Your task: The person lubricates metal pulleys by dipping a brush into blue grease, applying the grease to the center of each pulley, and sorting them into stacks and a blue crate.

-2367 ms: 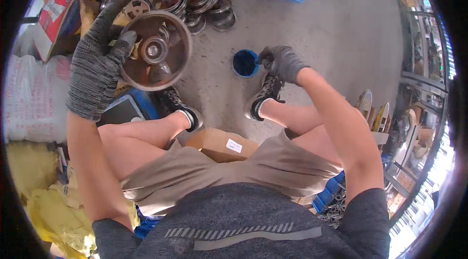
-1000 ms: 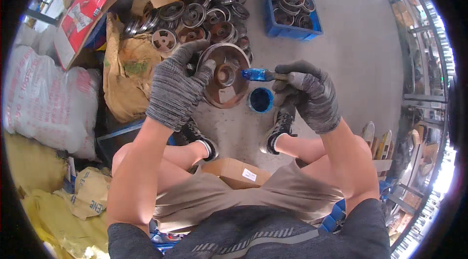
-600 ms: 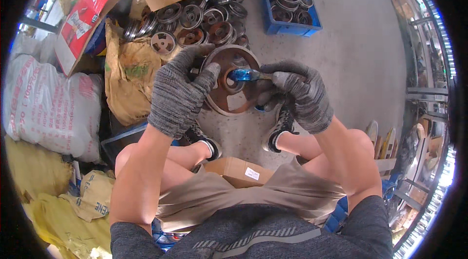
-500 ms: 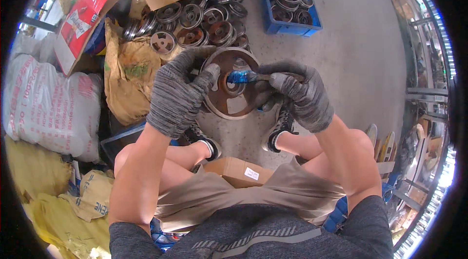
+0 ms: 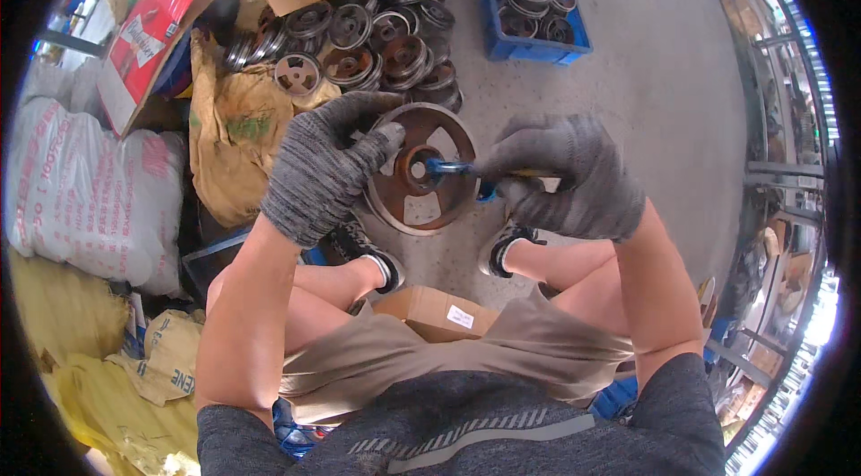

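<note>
Plainly, red printing [image 5: 67, 198] runs across the white sack [image 5: 117, 198] at the frame's left, and a white label [image 5: 460, 317] sits on the brown box [image 5: 426, 310] at lower centre. Mid-frame, the gloved left hand [image 5: 327, 164] grips the rusty wheel [image 5: 447, 187] by its upper-left rim; the gloved right hand [image 5: 571, 173], fingers curled, pinches a brush [image 5: 448, 168], blue tip at the hub [image 5: 405, 162].

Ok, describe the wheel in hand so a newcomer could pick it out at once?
Start at the blue crate at the top of the view, then the heap of wheels left of it. Below the heap, the left hand holds a brown wheel by its left side. Unlike the heaped ones, it has a blue-tipped brush at its centre.
</note>
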